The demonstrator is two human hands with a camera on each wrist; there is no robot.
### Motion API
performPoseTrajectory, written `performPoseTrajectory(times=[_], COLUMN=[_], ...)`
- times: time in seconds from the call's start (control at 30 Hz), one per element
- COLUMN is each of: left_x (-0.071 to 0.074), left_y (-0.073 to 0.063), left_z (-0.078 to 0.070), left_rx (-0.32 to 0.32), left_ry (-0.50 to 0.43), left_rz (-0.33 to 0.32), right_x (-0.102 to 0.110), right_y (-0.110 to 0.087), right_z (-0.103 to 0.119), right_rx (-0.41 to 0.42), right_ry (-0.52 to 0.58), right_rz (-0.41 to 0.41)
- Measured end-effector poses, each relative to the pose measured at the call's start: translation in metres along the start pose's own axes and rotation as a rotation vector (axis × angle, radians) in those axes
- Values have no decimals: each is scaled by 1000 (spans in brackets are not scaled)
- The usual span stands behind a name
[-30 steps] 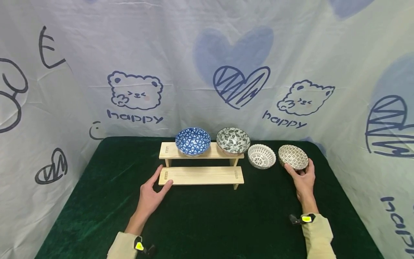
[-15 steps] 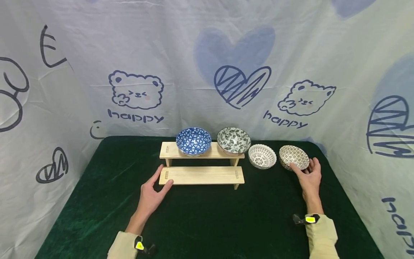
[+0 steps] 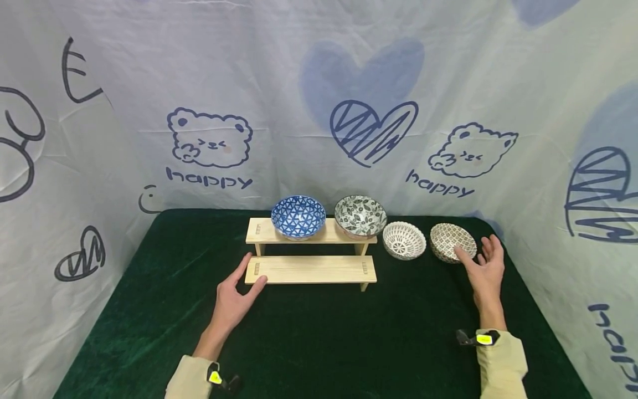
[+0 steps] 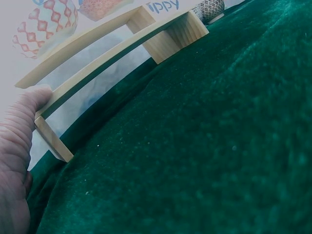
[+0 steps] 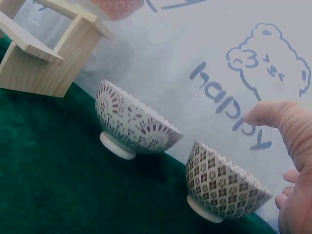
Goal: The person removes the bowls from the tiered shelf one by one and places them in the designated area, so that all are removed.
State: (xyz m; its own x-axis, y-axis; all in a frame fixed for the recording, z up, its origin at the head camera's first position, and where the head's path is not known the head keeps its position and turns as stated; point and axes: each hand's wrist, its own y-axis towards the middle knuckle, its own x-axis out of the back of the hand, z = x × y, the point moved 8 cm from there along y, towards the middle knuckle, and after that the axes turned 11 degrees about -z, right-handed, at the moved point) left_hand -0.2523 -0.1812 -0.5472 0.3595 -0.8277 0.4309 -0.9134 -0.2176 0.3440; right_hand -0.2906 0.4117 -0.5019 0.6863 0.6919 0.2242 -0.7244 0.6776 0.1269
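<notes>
In the head view, my left hand [image 3: 234, 296] is at the left end of a two-tier wooden stand [image 3: 311, 270], its thumb and index finger spread about the lower board's corner. The left wrist view shows the thumb [image 4: 39, 96] resting on the board's edge. My right hand [image 3: 485, 274] is beside a small brown-and-white patterned bowl [image 3: 451, 241], fingers spread and holding nothing. In the head view its thumb overlaps the bowl's near rim; the right wrist view shows the thumb [image 5: 273, 114] apart from the bowl [image 5: 222, 185]. The bowl stands upright on the green cloth.
On the upper tier sit a blue patterned bowl [image 3: 298, 216] and a grey-green floral bowl [image 3: 360, 216]. A white bowl with dark markings [image 3: 404, 241] stands on the green cloth [image 3: 349, 343] between the stand and the brown-patterned bowl. A printed white curtain [image 3: 284, 111] hangs behind.
My right hand has let go of the brown-patterned bowl and moved right, its fingers spreading. The bowl stays almost where it was. My left hand has held its place at the stand.
</notes>
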Motion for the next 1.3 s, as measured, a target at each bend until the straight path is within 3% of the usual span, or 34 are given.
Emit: performPoseTrajectory(times=[0.53, 1.0, 1.3], left_x=[-1, -3, 1], left_y=[0, 1, 1], left_z=[1, 2, 2], left_rx=[5, -7, 3], left_ry=[0, 0, 5], left_rz=[5, -1, -10], right_x=[-27, -60, -96], right_y=[-28, -62, -86], right_z=[37, 62, 72], right_rx=[74, 209, 267], right_ry=[52, 141, 138], right_rz=[138, 336, 463])
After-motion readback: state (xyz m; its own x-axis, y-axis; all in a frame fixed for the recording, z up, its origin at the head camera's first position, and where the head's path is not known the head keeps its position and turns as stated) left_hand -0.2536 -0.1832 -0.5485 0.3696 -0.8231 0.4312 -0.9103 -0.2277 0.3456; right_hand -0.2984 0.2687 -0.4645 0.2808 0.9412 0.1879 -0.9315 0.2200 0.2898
